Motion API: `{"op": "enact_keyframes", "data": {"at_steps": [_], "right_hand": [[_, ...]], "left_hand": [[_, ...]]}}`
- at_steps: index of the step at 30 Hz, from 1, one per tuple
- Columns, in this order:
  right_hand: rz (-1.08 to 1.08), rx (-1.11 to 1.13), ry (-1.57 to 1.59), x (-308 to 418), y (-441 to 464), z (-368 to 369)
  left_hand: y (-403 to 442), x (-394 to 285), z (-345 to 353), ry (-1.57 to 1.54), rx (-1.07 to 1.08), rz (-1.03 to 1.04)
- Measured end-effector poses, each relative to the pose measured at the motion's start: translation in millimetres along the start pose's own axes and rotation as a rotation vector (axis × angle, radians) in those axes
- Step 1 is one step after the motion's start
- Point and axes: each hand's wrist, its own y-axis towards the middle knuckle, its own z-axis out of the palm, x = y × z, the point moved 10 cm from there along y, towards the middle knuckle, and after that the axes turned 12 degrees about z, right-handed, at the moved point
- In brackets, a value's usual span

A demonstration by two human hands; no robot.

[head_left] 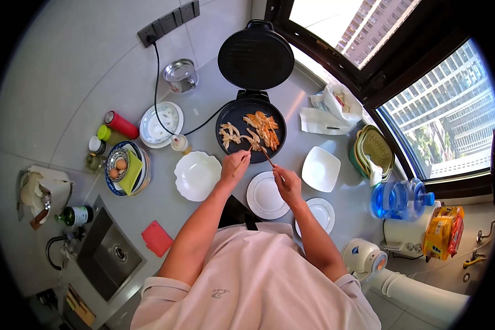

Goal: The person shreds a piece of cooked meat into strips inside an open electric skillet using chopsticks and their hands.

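Observation:
An electric griddle's round black pan [242,110] holds strips of cooked food, some pale [230,135] at the left and some orange-red [263,125] at the right. At the pan's near edge my left hand [235,169] is closed round a thin wooden chopstick [238,165]. My right hand [287,183] grips a darker brown chopstick [267,158], its tip over the pan among the strips. Whether either hand holds more than one stick I cannot make out. The griddle's lid [256,59] stands raised behind the pan.
A white scalloped bowl [198,176] sits left of my hands. To the right are a square white bowl [321,169] and white plates [267,195]. A black cord [158,71] crosses the counter. A sink [109,256] lies at left, a water jug [399,199] at right.

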Motion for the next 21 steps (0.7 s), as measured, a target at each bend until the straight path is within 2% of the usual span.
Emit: {"op": "enact_keyframes", "data": {"at_steps": [6, 16, 21], "right_hand": [[-0.111, 0.01, -0.042, 15, -9, -1], [-0.128, 0.078, -0.084, 8, -8, 10], [-0.087, 0.033, -0.097, 2, -2, 6]], "left_hand": [[-5, 1, 0, -0.023, 0.007, -0.026], [-3, 4, -3, 0.023, -0.004, 0.049], [-3, 11, -7, -0.002, 0.042, -0.048]]}}
